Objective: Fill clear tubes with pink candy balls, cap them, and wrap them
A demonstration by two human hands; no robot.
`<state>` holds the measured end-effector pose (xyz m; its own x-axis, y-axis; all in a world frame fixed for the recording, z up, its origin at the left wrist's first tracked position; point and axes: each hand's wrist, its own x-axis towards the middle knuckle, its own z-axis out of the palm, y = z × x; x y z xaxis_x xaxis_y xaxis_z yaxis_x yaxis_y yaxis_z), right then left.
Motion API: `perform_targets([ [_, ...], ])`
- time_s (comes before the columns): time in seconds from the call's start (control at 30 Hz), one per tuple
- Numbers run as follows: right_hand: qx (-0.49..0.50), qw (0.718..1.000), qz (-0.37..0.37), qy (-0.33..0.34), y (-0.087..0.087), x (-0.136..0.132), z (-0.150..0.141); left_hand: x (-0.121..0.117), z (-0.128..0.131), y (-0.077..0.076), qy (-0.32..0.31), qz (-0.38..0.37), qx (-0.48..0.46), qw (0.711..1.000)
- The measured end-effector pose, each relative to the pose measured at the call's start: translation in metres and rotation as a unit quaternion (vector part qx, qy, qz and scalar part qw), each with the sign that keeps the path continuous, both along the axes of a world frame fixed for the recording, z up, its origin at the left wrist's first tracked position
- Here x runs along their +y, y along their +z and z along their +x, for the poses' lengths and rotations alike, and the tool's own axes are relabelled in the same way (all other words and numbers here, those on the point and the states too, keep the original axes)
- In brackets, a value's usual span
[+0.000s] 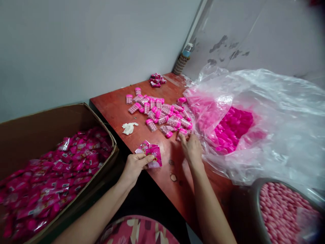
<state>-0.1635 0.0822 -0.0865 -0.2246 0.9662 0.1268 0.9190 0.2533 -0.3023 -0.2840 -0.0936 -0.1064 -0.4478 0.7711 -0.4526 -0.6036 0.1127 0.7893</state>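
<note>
My left hand (137, 165) is closed, thumb on top, on a few flat pink printed wrappers (155, 155) at the table's near edge. My right hand (192, 148) reaches over the table, its fingertips pinching a small candy bottle (182, 131) with a pink cap at the near edge of a heap. The heap consists of several similar clear bottles (164, 120) filled with pale pink balls, mostly lying on their sides. Part of the pinched bottle is hidden by my fingers.
On the left, a cardboard box (111, 139) holds many pink wrapped packs. Right of the bottles lies a plastic bag (279, 101) of pink caps. A tub (256, 203) of pink candies stands lower right. White crumpled scrap (129, 128), packs (157, 80) and a drink bottle (182, 62) sit on the red table (111, 103).
</note>
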Motion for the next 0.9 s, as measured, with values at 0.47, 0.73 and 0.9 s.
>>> perform_targets([
  [0.47,-0.125,0.992,0.016,0.012,-0.002,0.008,0.003,0.002,-0.008,0.0,0.132,0.027,-0.195,0.971],
  [0.73,0.356,0.865,-0.325,0.137,0.006,-0.112,0.014,0.014,-0.005,0.003,0.227,0.038,-0.282,0.932],
  [0.9,0.369,0.856,-0.334,0.142,-0.007,-0.15,0.006,0.018,0.003,0.009,0.221,0.054,-0.292,0.929],
])
